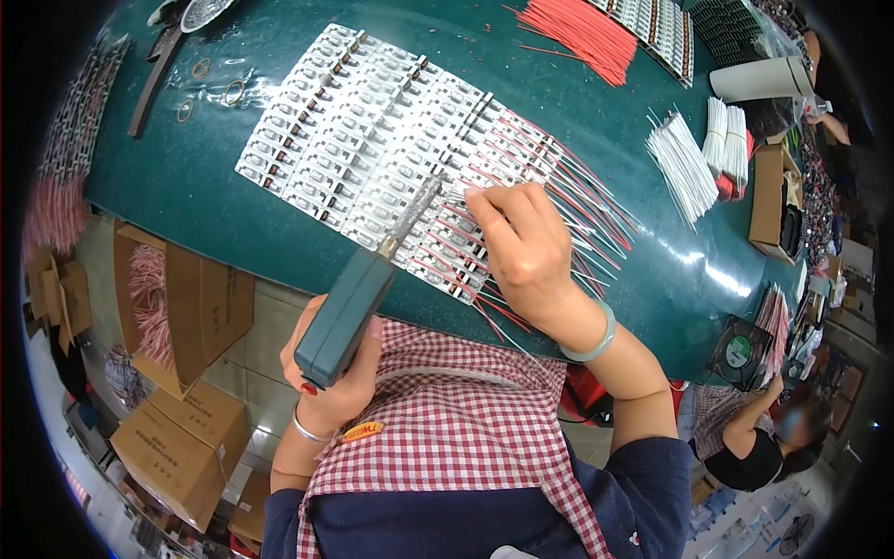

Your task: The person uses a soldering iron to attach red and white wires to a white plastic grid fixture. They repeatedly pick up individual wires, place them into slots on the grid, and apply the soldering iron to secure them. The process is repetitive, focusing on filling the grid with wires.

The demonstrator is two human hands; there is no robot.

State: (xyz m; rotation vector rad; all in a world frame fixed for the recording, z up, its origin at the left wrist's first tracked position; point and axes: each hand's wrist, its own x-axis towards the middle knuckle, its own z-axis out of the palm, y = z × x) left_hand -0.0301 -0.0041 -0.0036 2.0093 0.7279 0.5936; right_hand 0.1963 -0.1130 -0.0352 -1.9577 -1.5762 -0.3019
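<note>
My left hand [326, 363] is wrapped round a green pistol-shaped soldering gun [345, 317]. Its long metal tip reaches up and right, ending over a panel of small white circuit boards [372, 130]. Just right of that tip, my right hand [526, 247] has thumb and forefinger pinched on a thin wire, mostly hidden by the fingers. Red and white wires [596, 210] stick out from the panel's right columns and fan beyond its edge, some passing under my right hand. The left columns carry dark components and no wires.
Loose red wires [582, 37] lie at the far edge, white wire bundles [684, 163] at the right. Rubber bands [234, 92] and a dark bar [156, 79] are on the green table [186, 186]. Cardboard boxes [182, 447] stand lower left. Another person [754, 438] works at lower right.
</note>
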